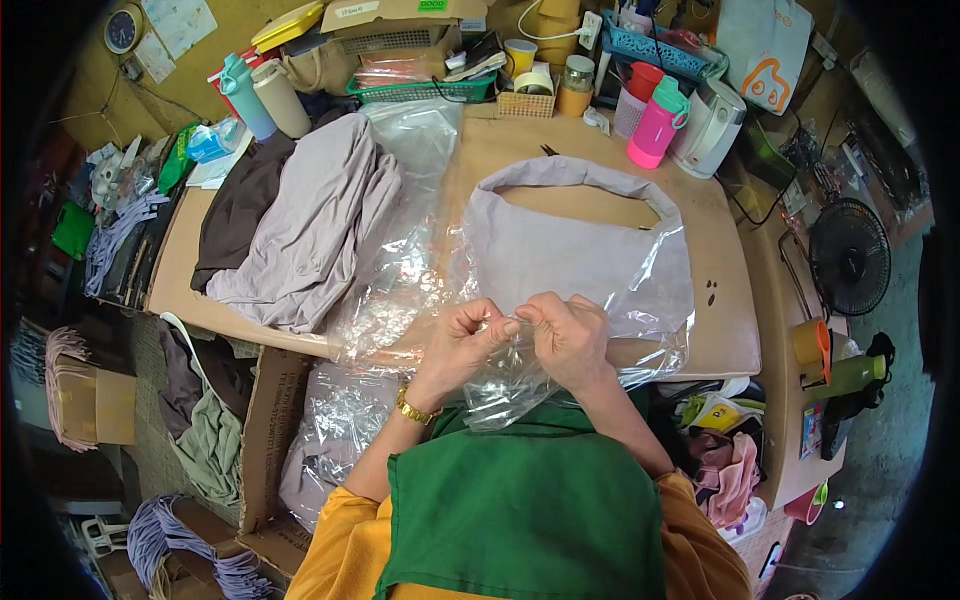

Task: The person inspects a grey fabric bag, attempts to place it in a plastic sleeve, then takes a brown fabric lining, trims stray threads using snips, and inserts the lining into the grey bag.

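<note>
Nearest the camera, a green apron (pixel 525 515) is worn over yellow sleeves (pixel 340 540). Both forearms are angled inward, so that the hands are brought together in front of the torso, above the near edge of the surface (pixel 732 335).

A gold-coloured watch (pixel 416 408) is worn on the left wrist. In the left hand (pixel 462 345), the film edge of a clear plastic bag (pixel 505 395) is pinched between thumb and curled fingers. The same edge is pinched by the right hand (pixel 568 335), its fingers folded in, knuckles uppermost. The two grips are set close together, probably so that the thin film can be controlled over a short span.

Beyond the hands, a lilac bag (pixel 580 260) is laid flat, strap loop pointed away; its lower part is overlain by clear film. Whether it is enclosed cannot be told. To its left, loose clear plastic (pixel 415 200) is spread, apparently within easy reach, beside heaped lilac cloth (pixel 310 220). At the far edge, a green basket (pixel 425 92) and a pink bottle (pixel 655 130) are placed, presumably to free the working area.
</note>
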Tool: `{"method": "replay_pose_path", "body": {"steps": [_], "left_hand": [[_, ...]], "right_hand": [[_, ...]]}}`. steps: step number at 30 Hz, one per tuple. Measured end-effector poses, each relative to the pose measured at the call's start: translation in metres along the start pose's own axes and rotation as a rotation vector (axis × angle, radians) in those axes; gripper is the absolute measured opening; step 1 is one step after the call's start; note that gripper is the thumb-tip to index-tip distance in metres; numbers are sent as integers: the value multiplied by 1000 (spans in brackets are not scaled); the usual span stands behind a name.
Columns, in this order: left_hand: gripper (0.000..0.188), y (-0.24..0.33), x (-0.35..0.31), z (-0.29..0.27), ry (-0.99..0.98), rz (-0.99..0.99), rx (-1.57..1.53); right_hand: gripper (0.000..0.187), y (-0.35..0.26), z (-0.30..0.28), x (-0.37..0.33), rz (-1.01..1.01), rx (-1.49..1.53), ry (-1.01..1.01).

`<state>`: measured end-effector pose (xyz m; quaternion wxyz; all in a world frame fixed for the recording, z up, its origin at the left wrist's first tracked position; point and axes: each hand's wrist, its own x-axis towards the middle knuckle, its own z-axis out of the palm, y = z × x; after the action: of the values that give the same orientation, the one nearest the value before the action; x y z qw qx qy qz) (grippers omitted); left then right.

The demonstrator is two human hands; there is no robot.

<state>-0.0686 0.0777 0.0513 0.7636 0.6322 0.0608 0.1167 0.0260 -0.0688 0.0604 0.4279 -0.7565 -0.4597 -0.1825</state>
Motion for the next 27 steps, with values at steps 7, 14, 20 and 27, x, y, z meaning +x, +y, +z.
{"method": "replay_pose_path", "body": {"steps": [7,14,20,27], "left_hand": [[16,-6,-11,18,-206,-22,-363],[24,11,-14,-25,-256,-15,-108],[25,51,-24,-82,-37,244,-592],[21,80,-46,-80,-367,470,-974]], "right_hand": [[11,16,8,8,-51,250,166],[16,5,-46,17,242,655,-861],[20,18,-80,23,-105,748,-1107],[36,20,-97,13,116,1069,-560]]}}
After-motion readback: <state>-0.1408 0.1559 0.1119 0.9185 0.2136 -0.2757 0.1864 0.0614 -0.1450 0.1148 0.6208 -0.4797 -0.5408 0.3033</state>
